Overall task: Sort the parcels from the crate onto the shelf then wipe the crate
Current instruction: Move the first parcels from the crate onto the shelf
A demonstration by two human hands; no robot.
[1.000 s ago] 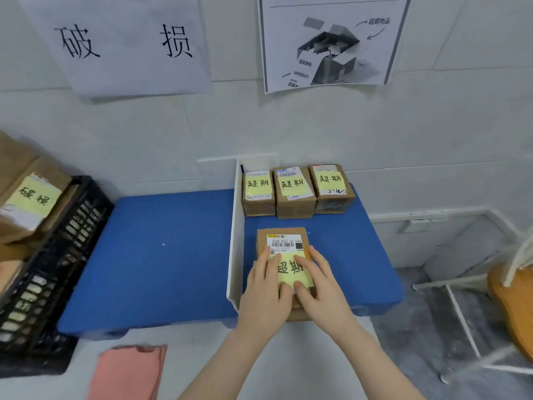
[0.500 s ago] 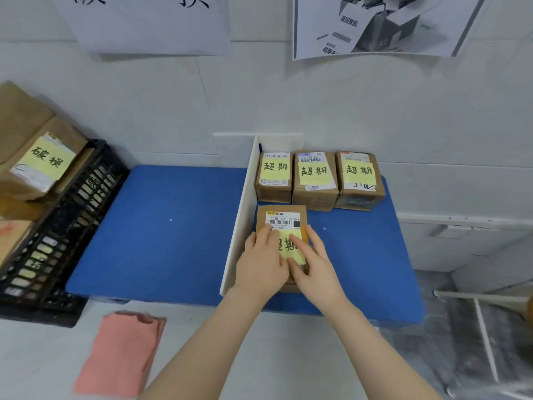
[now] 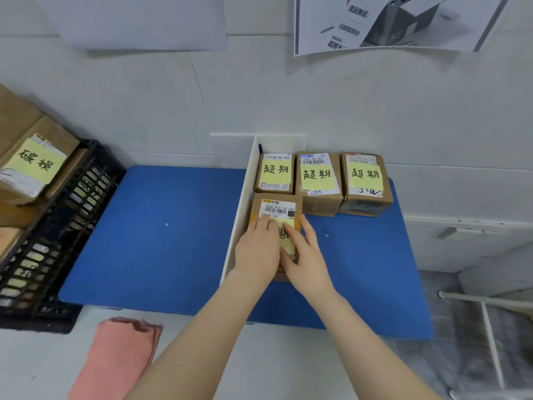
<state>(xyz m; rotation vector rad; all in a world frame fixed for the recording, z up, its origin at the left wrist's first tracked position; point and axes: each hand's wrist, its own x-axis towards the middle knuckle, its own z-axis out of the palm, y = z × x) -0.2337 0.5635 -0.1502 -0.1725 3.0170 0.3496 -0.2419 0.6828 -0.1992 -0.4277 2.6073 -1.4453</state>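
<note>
The brown cardboard parcel (image 3: 277, 207) lies on the blue shelf (image 3: 161, 241), just right of the white divider (image 3: 239, 215). Its barcode label reads "5028 P021-00 044". The left hand (image 3: 258, 249) and right hand (image 3: 305, 255) rest flat on it, fingers straight.

I see 2 white paper sheets taped to the tiled wall: a plain one with black characters (image 3: 138, 21) at upper left, and a printed poster showing an open box (image 3: 395, 21) at upper right. At the right edge, white metal tubing (image 3: 490, 319) stands over grey speckled floor (image 3: 461, 356).
</note>
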